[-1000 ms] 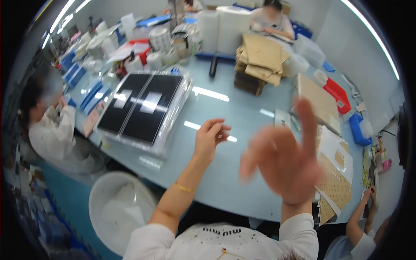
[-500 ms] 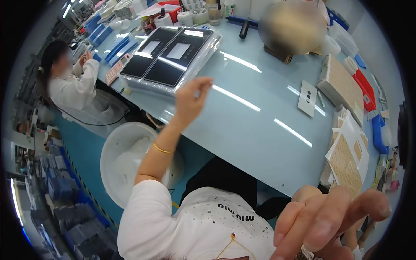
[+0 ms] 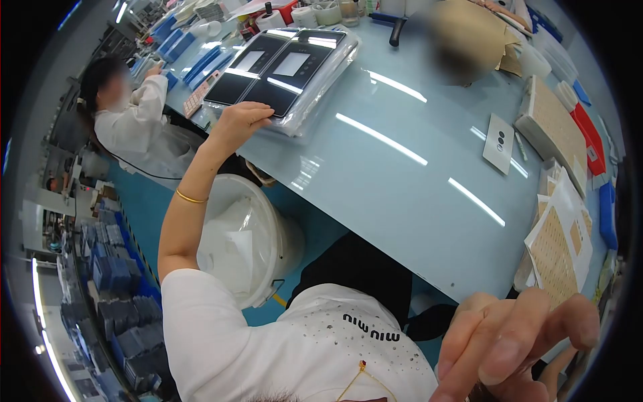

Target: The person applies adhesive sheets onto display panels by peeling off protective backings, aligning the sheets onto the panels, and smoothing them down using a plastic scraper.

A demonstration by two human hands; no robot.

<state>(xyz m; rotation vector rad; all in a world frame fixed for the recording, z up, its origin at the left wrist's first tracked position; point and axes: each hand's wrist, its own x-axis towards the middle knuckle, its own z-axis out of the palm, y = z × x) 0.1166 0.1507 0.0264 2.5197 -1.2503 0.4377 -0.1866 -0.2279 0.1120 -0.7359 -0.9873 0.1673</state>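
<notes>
Wears a white short-sleeved T-shirt [image 3: 301,352] with black block lettering [image 3: 372,327], "MIU MIU", upside down in the head view, and small dark and glittery dots [image 3: 328,309] scattered loosely around it, along with black trousers [image 3: 365,271]. Carries a thin, plain, gold-coloured bangle [image 3: 191,197] on the left forearm [image 3: 201,167] and, at the neck, a fine gold-coloured chain [image 3: 350,384] with a small red-stoned pendant [image 3: 363,366]. Has short nails [image 3: 504,353] on the right hand [image 3: 512,345], bare of any glove.
</notes>
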